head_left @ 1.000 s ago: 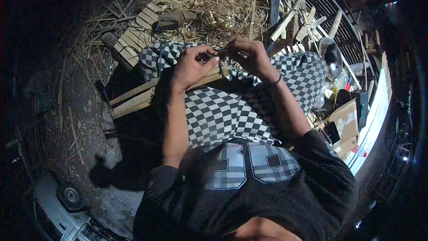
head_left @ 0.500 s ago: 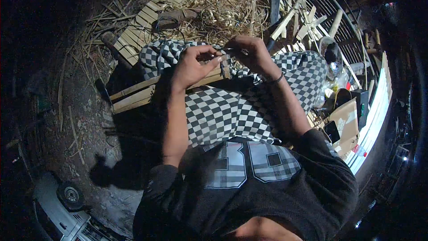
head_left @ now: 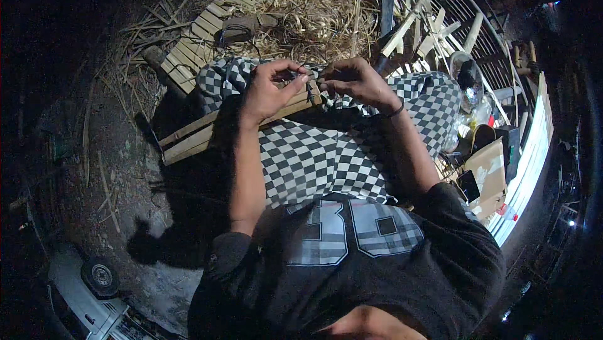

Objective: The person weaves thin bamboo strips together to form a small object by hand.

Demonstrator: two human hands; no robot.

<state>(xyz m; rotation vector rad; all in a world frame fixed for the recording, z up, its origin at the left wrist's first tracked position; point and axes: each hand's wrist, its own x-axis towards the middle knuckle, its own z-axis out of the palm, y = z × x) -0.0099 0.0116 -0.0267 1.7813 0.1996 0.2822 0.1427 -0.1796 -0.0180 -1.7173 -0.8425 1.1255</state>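
Dirt floor (head_left: pixel 135 214) on the left: dark, rough, littered with thin strips. Checkered trousers (head_left: pixel 301 164), black-and-white cloth, cover the person's spread lap. Slatted platform (head_left: pixel 195 41) beyond the knees: pale narrow strips side by side, bamboo by the look. Shavings pile (head_left: pixel 326 19) on it: dry, curly, straw-coloured, tangled. Bamboo slats (head_left: pixel 188 142), flat, straight, pale, run across the lap from lower left up to the fingers; they spread apart at the left end, and the middle is hidden behind the left forearm.

Left hand (head_left: pixel 269 93): half curled, thumb and index tips nearly meeting just above the slats' right end; can't tell if anything is pinched. Right hand (head_left: pixel 367 85): loosely bent, thumb and index forward beside that same end; grip unclear too. Dark tie (head_left: pixel 311 93), thin and cord-like, sits at the slats' right end, between the fingertips; exact material too small to tell.

Step in hand, judged: fingertip work on that tie. Next move probably calls for a fine pinch, slats kept steady.
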